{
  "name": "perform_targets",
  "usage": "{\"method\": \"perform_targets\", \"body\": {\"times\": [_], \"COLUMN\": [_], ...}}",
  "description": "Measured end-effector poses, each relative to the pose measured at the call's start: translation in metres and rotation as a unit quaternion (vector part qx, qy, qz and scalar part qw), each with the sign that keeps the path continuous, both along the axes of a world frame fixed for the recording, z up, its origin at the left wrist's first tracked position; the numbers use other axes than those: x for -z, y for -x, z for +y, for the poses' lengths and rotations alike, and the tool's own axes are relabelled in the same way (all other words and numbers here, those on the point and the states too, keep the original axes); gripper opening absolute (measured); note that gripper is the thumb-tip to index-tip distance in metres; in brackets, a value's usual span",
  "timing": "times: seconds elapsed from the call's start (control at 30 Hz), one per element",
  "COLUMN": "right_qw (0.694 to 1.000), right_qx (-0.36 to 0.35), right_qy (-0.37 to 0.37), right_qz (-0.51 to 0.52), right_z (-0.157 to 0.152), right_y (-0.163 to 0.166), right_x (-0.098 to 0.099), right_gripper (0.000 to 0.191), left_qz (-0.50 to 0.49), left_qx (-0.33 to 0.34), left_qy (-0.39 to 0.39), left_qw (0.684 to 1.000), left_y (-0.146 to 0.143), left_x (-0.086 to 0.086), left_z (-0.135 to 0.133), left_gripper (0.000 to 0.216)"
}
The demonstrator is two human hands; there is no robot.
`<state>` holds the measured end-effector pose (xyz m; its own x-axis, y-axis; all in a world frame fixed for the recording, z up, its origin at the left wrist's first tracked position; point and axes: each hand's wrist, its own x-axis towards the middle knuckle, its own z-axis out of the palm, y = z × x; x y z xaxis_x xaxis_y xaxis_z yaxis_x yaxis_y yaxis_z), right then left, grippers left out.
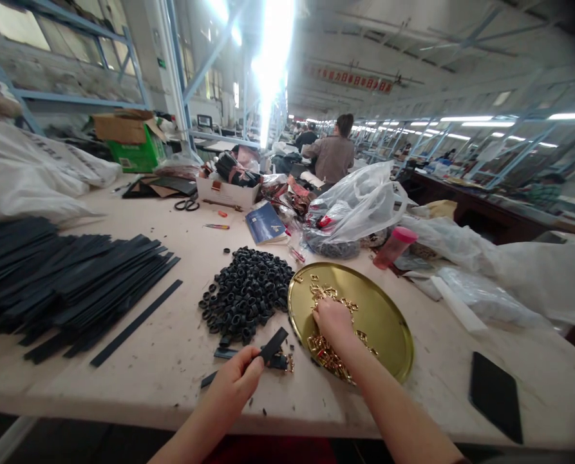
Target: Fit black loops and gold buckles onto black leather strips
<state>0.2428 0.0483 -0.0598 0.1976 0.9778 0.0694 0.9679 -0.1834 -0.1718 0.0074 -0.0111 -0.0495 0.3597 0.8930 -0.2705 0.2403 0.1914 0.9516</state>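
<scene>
Counter (439,374): pale, littered with dark scraps (264,411), set in a long hall (427,71) with lit lamps (478,124).
Strip (273,345): black, flat, pinched between thumb and fingers of the left hand (243,375); long axis slanting away to the upper right, free end directed toward the tray (388,322).
Buckles (320,351): gold, small, to the right of the strip and apart from it; nearer to the right hand (334,320) than to the left.
Right hand: lowered into the buckles; fingers partly hidden, so cannot tell whether spread or pinching.
Tray: round, gold, low-rimmed; holding buckles, mostly heaped toward the near left.
Loops (253,283): black, heaped directly on the counter, just left of the tray and beyond the left hand.
Strip pile (98,277): far left, slanting likewise.
Box (239,196): white, open, filled with dark goods; behind the loops.
Bag (355,196): clear plastic, with dark contents; behind the tray.
</scene>
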Motion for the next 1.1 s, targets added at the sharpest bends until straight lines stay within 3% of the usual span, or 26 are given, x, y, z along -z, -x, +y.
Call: {"method": "perform_targets", "body": {"times": [0.17, 0.27, 0.43, 0.57, 0.6, 0.67, 0.73, 0.8, 0.9, 0.97, 1.1], "right_qw": [0.999, 0.999, 0.994, 0.964, 0.944, 0.814, 0.696, 0.659, 0.661, 0.637, 0.510], "right_qx": [0.015, 0.022, -0.006, -0.051, -0.058, -0.032, -0.001, -0.004, -0.009, 0.033, 0.125], "right_qy": [0.029, 0.023, -0.033, -0.048, -0.044, -0.021, 0.001, 0.008, -0.001, -0.009, 0.020], "right_qz": [-0.029, 0.000, 0.108, 0.256, 0.322, 0.579, 0.718, 0.752, 0.750, 0.770, 0.851], "right_z": [0.019, 0.020, 0.002, -0.029, -0.037, -0.053, -0.065, -0.070, -0.071, -0.070, -0.071], "right_y": [0.009, 0.011, 0.012, 0.049, 0.062, 0.086, 0.102, 0.108, 0.102, 0.097, 0.096], "right_x": [0.014, 0.011, -0.009, -0.017, -0.017, -0.014, -0.011, -0.009, -0.010, -0.012, -0.017], "right_gripper": [0.018, 0.017, 0.016, 0.013, 0.014, 0.014, 0.022, 0.034, 0.035, 0.031, 0.032], "left_qz": [0.003, 0.010, 0.026, 0.000, -0.009, -0.020, -0.011, 0.003, 0.019, 0.041, 0.107], "left_qx": [0.014, 0.021, 0.007, -0.038, -0.046, -0.065, -0.077, -0.065, -0.029, -0.020, 0.026], "left_qy": [-0.005, -0.010, -0.007, -0.019, -0.026, -0.040, -0.050, -0.052, -0.046, -0.061, -0.109], "left_qw": [1.000, 1.000, 1.000, 0.999, 0.999, 0.997, 0.996, 0.997, 0.998, 0.997, 0.988], "left_y": [-0.004, -0.003, -0.001, -0.007, -0.009, -0.012, -0.011, -0.007, 0.004, 0.012, 0.023], "left_x": [0.007, 0.010, 0.005, -0.001, -0.002, -0.005, -0.009, -0.013, -0.016, -0.014, -0.012], "left_z": [0.002, 0.000, 0.003, 0.010, 0.012, 0.012, 0.011, 0.008, 0.005, 0.003, -0.006], "left_gripper": [0.022, 0.021, 0.024, 0.032, 0.034, 0.033, 0.029, 0.026, 0.027, 0.029, 0.028]}}
